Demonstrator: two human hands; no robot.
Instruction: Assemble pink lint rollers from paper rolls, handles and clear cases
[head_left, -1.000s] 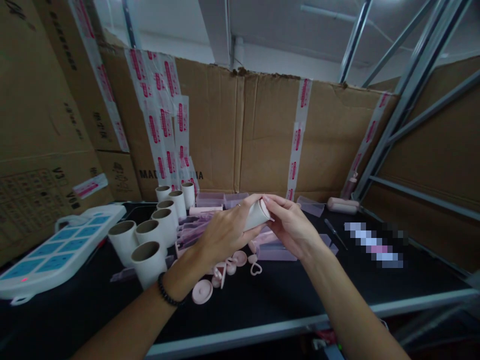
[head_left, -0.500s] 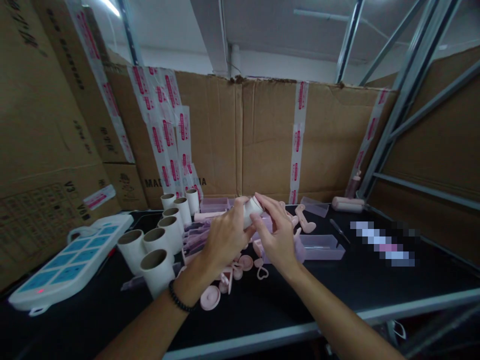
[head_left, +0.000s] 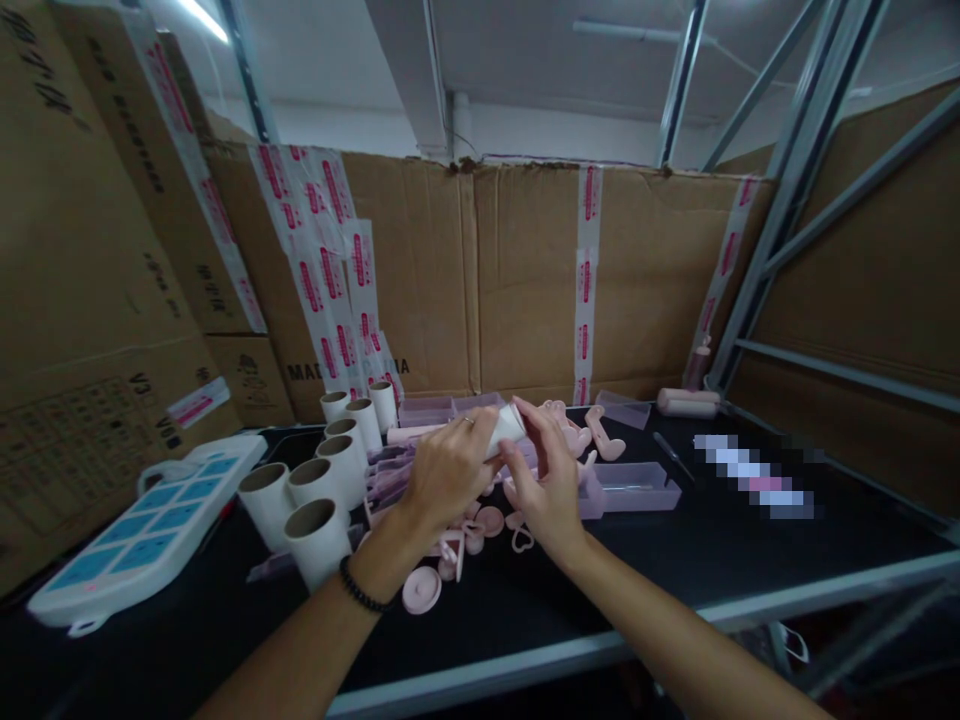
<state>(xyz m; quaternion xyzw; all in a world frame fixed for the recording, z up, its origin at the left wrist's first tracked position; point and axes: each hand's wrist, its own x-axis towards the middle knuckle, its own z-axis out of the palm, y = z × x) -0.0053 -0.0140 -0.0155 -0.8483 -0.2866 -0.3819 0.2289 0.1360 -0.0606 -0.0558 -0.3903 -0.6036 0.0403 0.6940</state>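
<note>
While clasping a white cylinder [head_left: 506, 430] in the left hand [head_left: 448, 468], gripping its end with the right hand [head_left: 549, 480], well right of the power strip [head_left: 146, 528]. Apparently adjusting that end; probably calls for steady holding next.

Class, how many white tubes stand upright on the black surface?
8, all left of the left hand: one front tube, two tubes behind it, two overlapping tubes beyond, three far tubes near the cardboard wall. More may be hidden.
</note>
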